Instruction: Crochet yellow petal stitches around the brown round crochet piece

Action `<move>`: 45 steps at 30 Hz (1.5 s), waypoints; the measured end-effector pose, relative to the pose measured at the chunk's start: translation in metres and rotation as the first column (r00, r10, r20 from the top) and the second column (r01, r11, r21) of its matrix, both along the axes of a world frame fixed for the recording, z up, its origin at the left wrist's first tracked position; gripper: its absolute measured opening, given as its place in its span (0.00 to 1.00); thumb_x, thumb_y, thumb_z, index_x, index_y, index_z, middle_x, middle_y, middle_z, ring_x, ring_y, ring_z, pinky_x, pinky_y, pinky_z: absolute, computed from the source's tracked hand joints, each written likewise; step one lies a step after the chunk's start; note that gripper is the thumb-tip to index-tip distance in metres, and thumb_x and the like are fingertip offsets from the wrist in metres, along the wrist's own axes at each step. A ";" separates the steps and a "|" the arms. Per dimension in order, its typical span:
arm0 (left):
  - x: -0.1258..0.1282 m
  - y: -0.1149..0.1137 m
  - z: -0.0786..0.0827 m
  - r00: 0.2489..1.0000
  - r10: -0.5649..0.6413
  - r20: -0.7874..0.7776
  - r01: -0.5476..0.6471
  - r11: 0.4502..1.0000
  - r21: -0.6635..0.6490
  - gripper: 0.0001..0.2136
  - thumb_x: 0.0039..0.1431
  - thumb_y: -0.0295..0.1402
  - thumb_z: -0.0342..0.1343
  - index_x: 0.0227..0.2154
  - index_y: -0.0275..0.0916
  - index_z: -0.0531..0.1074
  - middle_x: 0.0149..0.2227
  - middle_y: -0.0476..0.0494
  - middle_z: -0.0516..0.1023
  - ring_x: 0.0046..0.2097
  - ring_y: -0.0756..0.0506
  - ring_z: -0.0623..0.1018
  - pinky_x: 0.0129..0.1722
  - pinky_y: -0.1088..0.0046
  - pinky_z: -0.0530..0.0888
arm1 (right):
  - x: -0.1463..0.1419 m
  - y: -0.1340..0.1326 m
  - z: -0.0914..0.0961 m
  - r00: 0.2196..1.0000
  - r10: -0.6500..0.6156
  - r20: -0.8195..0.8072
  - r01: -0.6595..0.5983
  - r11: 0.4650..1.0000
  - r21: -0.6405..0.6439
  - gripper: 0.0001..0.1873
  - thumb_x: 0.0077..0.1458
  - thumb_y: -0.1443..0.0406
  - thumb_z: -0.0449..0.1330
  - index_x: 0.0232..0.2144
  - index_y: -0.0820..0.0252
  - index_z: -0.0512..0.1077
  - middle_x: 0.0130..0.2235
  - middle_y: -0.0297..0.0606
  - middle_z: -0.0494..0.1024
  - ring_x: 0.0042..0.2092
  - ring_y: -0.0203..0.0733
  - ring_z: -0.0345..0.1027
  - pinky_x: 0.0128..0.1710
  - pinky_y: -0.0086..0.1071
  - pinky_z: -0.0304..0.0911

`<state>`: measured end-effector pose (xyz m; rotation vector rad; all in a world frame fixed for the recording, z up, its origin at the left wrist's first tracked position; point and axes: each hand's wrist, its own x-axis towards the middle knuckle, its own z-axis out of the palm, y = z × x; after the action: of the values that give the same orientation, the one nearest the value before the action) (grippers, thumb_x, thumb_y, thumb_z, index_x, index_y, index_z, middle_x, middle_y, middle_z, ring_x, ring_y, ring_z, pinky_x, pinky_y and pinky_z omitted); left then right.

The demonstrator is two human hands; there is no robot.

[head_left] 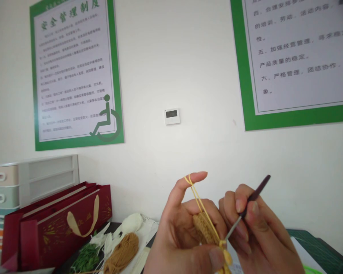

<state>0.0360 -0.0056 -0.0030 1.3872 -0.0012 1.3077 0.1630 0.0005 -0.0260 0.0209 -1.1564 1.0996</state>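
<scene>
My left hand (185,232) pinches a small yellow and tan crochet piece (203,227) between thumb and fingers. Its index finger is raised, with yellow yarn (198,198) looped over it and running down to the work. In my right hand (254,224) is a crochet hook (255,194) with a dark handle and a metal shaft, held like a pen. The hook's tip meets the yellow stitches beside my left thumb. Part of the crochet piece is hidden behind the left fingers.
At the lower left lie a brown yarn ball (122,254), green yarn (85,258) and white yarn (132,222). Dark red gift bags (65,224) stand beside a drawer unit (5,196). A green cutting mat (320,247) is at the right. Behind, the wall carries posters (118,76) and a thermostat (172,117).
</scene>
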 end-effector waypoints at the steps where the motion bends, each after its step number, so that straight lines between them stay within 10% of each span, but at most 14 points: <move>1: 0.001 0.000 0.000 1.000 0.024 0.002 -0.024 1.000 0.014 0.34 0.51 0.29 0.72 0.61 0.48 0.67 0.29 0.49 0.76 0.31 0.48 0.75 0.33 0.72 0.69 | -0.001 0.000 0.001 1.000 0.007 0.002 -0.007 1.000 -0.025 0.14 0.68 0.53 0.53 0.33 0.52 0.69 0.23 0.28 0.60 0.23 0.32 0.49 0.20 0.24 0.50; 8: 0.003 -0.004 0.004 0.965 0.264 0.007 -0.264 0.964 0.008 0.33 0.54 0.28 0.71 0.61 0.49 0.67 0.33 0.49 0.79 0.34 0.48 0.78 0.38 0.69 0.75 | -0.005 0.007 0.006 1.000 -0.029 0.002 0.029 0.995 -0.093 0.15 0.66 0.55 0.59 0.29 0.56 0.67 0.25 0.28 0.68 0.22 0.28 0.55 0.22 0.23 0.55; 12: 0.004 -0.007 0.008 0.946 0.322 -0.030 -0.323 0.946 -0.034 0.40 0.52 0.26 0.72 0.65 0.51 0.61 0.34 0.50 0.78 0.34 0.48 0.78 0.36 0.71 0.75 | 0.001 0.012 0.003 0.965 -0.258 0.044 0.257 0.966 0.033 0.11 0.66 0.58 0.59 0.32 0.54 0.69 0.30 0.31 0.72 0.28 0.32 0.64 0.27 0.25 0.64; 18: 0.009 -0.010 0.011 0.903 0.430 -0.021 -0.430 0.897 -0.102 0.45 0.47 0.30 0.76 0.65 0.56 0.59 0.33 0.53 0.77 0.28 0.53 0.73 0.25 0.80 0.69 | 0.009 0.010 0.001 0.663 -0.743 0.090 0.625 0.616 0.479 0.07 0.61 0.69 0.62 0.42 0.53 0.75 0.39 0.35 0.76 0.43 0.39 0.72 0.41 0.30 0.72; 22: 0.010 -0.008 0.009 0.909 0.416 -0.017 -0.415 0.904 -0.106 0.41 0.45 0.30 0.77 0.62 0.54 0.65 0.34 0.53 0.75 0.27 0.54 0.72 0.25 0.79 0.70 | 0.010 0.008 0.003 0.609 -0.791 0.056 0.669 0.551 0.498 0.10 0.60 0.72 0.63 0.42 0.53 0.75 0.40 0.35 0.78 0.44 0.39 0.74 0.43 0.29 0.73; 29: 0.012 -0.011 0.009 0.915 0.398 -0.068 -0.404 0.907 -0.117 0.45 0.45 0.26 0.75 0.65 0.54 0.62 0.32 0.53 0.75 0.27 0.52 0.72 0.25 0.77 0.73 | 0.011 0.007 0.006 0.560 -0.828 0.014 0.754 0.517 0.404 0.09 0.61 0.72 0.62 0.40 0.52 0.76 0.35 0.32 0.78 0.38 0.34 0.74 0.37 0.24 0.72; 38: 0.014 -0.009 0.000 0.672 0.722 -0.164 -0.703 0.691 0.165 0.33 0.56 0.22 0.65 0.62 0.56 0.68 0.34 0.49 0.73 0.34 0.48 0.74 0.34 0.73 0.73 | 0.028 0.008 0.016 0.453 -0.861 0.232 0.581 0.482 0.655 0.05 0.61 0.68 0.63 0.39 0.53 0.72 0.39 0.34 0.78 0.42 0.37 0.75 0.40 0.28 0.72; 45: 0.008 -0.007 0.003 0.869 0.484 -0.103 -0.484 0.875 0.031 0.34 0.50 0.24 0.72 0.59 0.55 0.70 0.39 0.48 0.74 0.37 0.48 0.75 0.31 0.76 0.74 | 0.029 0.012 0.010 0.607 -0.745 0.278 0.626 0.663 0.410 0.04 0.62 0.66 0.63 0.38 0.48 0.74 0.34 0.29 0.78 0.36 0.32 0.77 0.35 0.20 0.73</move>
<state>0.0441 -0.0123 0.0003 1.5171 0.4460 1.6397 0.1921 0.0129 -0.0163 -0.4543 -1.5219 0.2182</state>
